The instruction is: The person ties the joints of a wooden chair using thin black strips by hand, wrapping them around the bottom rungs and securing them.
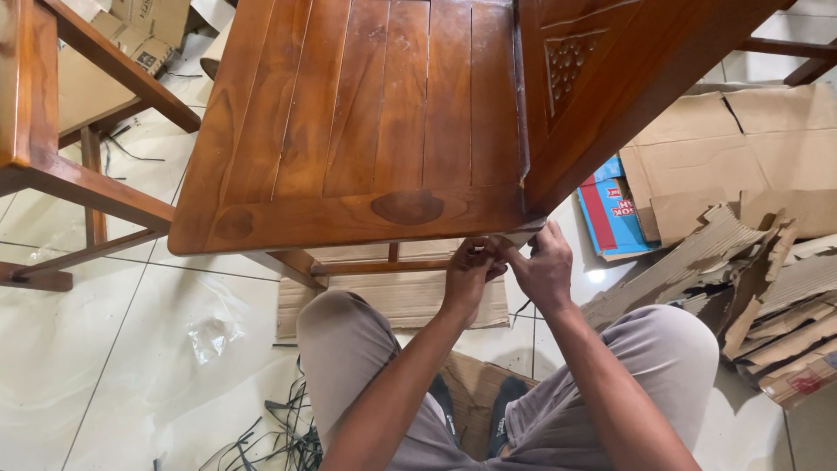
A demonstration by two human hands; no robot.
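White floor tiles (105, 349) spread beneath a workshop scene littered with packing scraps. Largest in view is a brown wooden chair (366, 131), lying tipped toward the camera so its slatted seat faces up; its carved back panel (575, 61) runs out of frame at top right. A second wooden frame (52, 157) at left is cut off by the edge. Torn brown cardboard (750, 262) lies heaped at right, with a flat sheet (392, 296) under the chair, partly hidden by the seat. A blue and red printed box (610, 214) lies half-covered beneath the chair back. More brown cartons (148, 26) sit at top left, mostly out of view. Crumpled clear plastic (214, 336) and dark cut straps (279, 436) lie on the tiles.

Both hands meet at the seat's front corner, just under its edge. The left hand (471, 275) has fingers curled together, pinching something too small to identify. The right hand (545, 270) presses against the corner, fingers curled against a pale strip (527, 234) there. Grey trousers cover the person's bent knees.
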